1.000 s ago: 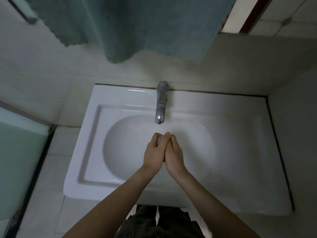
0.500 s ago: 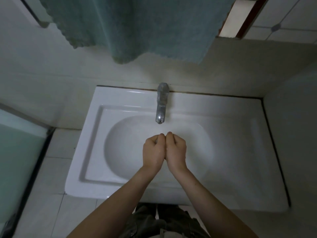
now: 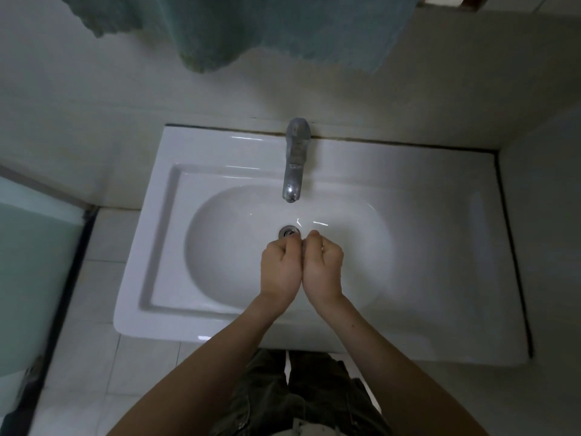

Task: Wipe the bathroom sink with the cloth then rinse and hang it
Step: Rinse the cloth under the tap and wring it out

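Over the basin of the white sink point(image 3: 151, 240), your two hands meet just below the drain point(image 3: 289, 231). Your left hand point(image 3: 280, 270) is curled into a loose fist, knuckles up, fingers folded under toward the palm. Your right hand point(image 3: 323, 269) is curled the same way and presses against the left along the inner edge, from the heel of the palm up to the first knuckles. Neither hand shows anything in its grasp; what lies inside the folded fingers is hidden from this view. Both bare forearms run down and outward to the lower edge of the frame, crossing the front rim of the sink.

Behind the hands, the chrome faucet point(image 3: 294, 162) rises from the back ledge of the sink, its spout reaching forward over the basin and ending above the drain. Whether water runs from it cannot be told; only faint bright glints show on the basin floor near the drain.

High on the wall, the teal cloth point(image 3: 251, 26) hangs well apart from your hands, above and behind the faucet. It drapes in folds, with one lower corner dipping left of centre and a straighter edge sloping to the right; its support lies beyond the top of the frame.

Left of the sink stands a pale green panel point(image 3: 28, 278), and white floor tiles point(image 3: 88, 366) fill the space between them. Your dark trousers point(image 3: 283, 398) show below the front rim.
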